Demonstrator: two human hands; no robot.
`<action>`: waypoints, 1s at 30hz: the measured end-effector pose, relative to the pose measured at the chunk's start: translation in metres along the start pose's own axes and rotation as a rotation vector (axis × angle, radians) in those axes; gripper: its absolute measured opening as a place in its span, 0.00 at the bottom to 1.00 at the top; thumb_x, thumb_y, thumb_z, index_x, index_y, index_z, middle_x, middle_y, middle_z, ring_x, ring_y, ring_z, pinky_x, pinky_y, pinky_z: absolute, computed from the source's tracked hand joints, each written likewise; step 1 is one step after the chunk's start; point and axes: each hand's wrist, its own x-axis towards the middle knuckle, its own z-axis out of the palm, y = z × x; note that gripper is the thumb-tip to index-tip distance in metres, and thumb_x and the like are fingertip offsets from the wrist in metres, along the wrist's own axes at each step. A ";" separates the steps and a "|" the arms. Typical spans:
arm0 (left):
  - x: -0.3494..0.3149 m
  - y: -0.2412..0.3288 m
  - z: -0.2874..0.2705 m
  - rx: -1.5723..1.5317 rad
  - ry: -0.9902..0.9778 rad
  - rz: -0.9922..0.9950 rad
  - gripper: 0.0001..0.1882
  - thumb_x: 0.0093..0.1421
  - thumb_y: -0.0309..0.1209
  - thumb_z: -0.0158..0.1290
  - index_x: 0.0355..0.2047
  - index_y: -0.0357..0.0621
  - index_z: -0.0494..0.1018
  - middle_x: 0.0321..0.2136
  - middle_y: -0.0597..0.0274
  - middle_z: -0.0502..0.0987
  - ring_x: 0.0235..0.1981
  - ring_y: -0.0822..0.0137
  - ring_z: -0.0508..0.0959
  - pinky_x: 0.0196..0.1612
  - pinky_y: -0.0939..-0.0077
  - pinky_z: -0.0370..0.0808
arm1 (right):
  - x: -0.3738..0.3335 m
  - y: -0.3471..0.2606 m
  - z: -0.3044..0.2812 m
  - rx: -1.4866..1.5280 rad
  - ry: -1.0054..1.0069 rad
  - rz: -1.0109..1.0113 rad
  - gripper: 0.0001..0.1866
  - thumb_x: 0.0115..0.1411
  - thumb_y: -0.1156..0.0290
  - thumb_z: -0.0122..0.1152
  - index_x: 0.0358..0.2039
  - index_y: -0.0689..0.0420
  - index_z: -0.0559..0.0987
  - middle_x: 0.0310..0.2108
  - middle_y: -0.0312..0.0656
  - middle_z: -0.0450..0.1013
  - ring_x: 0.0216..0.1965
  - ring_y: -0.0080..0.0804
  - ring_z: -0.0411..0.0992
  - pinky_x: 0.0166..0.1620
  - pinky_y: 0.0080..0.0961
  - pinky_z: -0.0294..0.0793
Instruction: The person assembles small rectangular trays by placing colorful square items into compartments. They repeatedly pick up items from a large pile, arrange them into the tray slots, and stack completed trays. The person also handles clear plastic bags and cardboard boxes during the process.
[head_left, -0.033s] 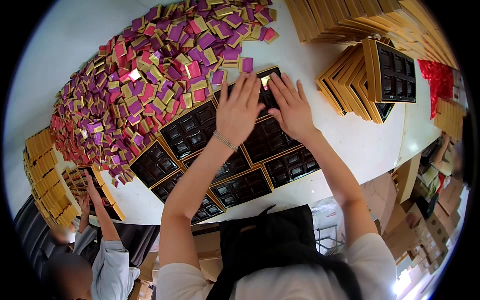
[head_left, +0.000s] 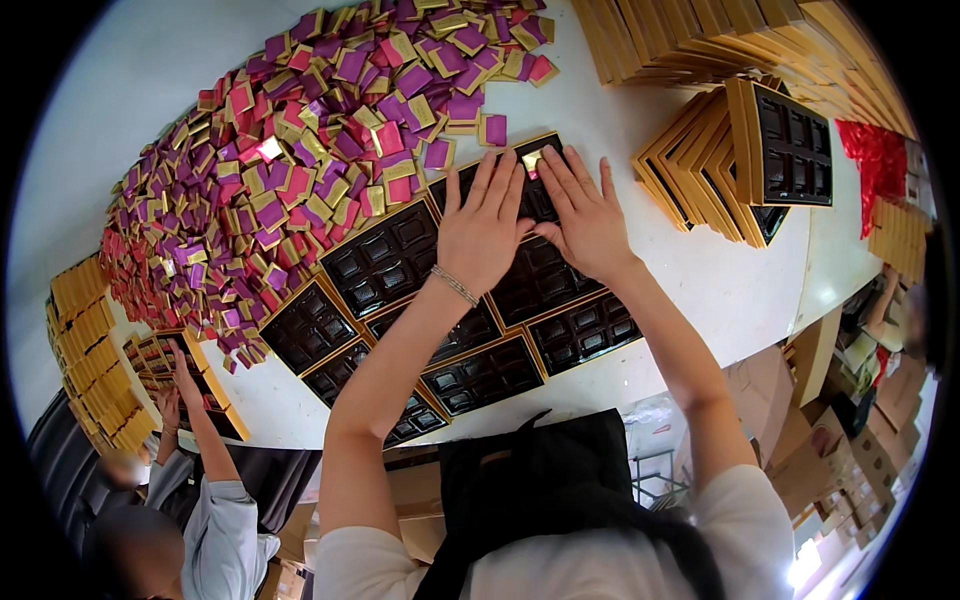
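Observation:
My left hand (head_left: 480, 235) lies palm down over black moulded trays in gold-edged boxes, its fingers stretched out. My right hand (head_left: 588, 222) rests beside it, also flat with fingers extended, and the two thumbs nearly meet. Under both hands is the far boxed tray (head_left: 437, 192), mostly hidden. Between my fingertips shows a small gold-and-pink wrapped piece (head_left: 531, 162) in that tray. Nearer to me, more boxed trays (head_left: 482, 378) stand side by side, their visible cavities unfilled. Just beyond my left fingertips lies a loose purple-and-gold piece (head_left: 493, 129).
A large heap of small wrapped pieces (head_left: 300, 170) covers the table's left and back. Stacked boxed trays (head_left: 785, 145) stand at right, with taller stacks (head_left: 700, 40) behind. At lower left a co-worker's hand (head_left: 185, 370) is over another box. Red plastic (head_left: 868, 165) hangs at far right.
Both hands have shifted very slightly toward me, the left one also a little to the right. The trays, heap and stacks stay where they were.

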 end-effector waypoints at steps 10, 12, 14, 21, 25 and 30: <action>0.021 -0.010 -0.010 -0.032 0.031 -0.035 0.20 0.47 0.29 0.60 0.44 0.51 0.78 0.40 0.65 0.77 0.45 0.63 0.74 0.47 0.65 0.72 | 0.028 0.010 -0.011 0.028 0.184 -0.095 0.18 0.54 0.63 0.63 0.44 0.56 0.77 0.52 0.36 0.71 0.56 0.38 0.65 0.61 0.51 0.56; 0.020 -0.013 -0.008 -0.163 0.053 -0.065 0.11 0.50 0.27 0.55 0.36 0.50 0.79 0.33 0.72 0.77 0.36 0.65 0.75 0.42 0.65 0.71 | 0.041 0.010 -0.014 0.045 0.205 -0.146 0.11 0.52 0.68 0.64 0.36 0.57 0.79 0.47 0.38 0.73 0.51 0.38 0.68 0.58 0.45 0.63; 0.019 -0.011 -0.008 -0.396 0.202 -0.241 0.10 0.50 0.24 0.59 0.35 0.46 0.79 0.29 0.67 0.76 0.29 0.68 0.75 0.33 0.74 0.72 | 0.056 0.018 -0.009 0.217 0.288 -0.001 0.08 0.51 0.70 0.64 0.32 0.58 0.79 0.44 0.40 0.74 0.48 0.39 0.70 0.53 0.40 0.67; 0.018 0.008 0.019 -0.503 0.425 -0.492 0.11 0.51 0.22 0.59 0.37 0.42 0.74 0.26 0.64 0.75 0.24 0.70 0.74 0.27 0.76 0.72 | 0.130 0.064 0.024 0.095 0.404 0.125 0.19 0.53 0.73 0.64 0.46 0.59 0.75 0.39 0.45 0.74 0.45 0.47 0.71 0.49 0.37 0.70; 0.012 0.005 0.013 -0.129 0.412 -0.331 0.13 0.49 0.27 0.61 0.35 0.41 0.73 0.30 0.58 0.74 0.33 0.56 0.72 0.38 0.61 0.71 | 0.125 0.069 0.025 0.121 0.360 0.091 0.14 0.55 0.72 0.61 0.42 0.63 0.77 0.35 0.47 0.77 0.38 0.44 0.75 0.43 0.34 0.75; 0.008 0.007 0.004 0.066 0.390 -0.362 0.18 0.51 0.30 0.61 0.40 0.39 0.71 0.44 0.53 0.74 0.44 0.54 0.73 0.48 0.57 0.69 | 0.117 0.068 0.019 1.160 0.238 0.524 0.12 0.63 0.70 0.56 0.43 0.64 0.79 0.32 0.41 0.78 0.31 0.25 0.76 0.37 0.20 0.77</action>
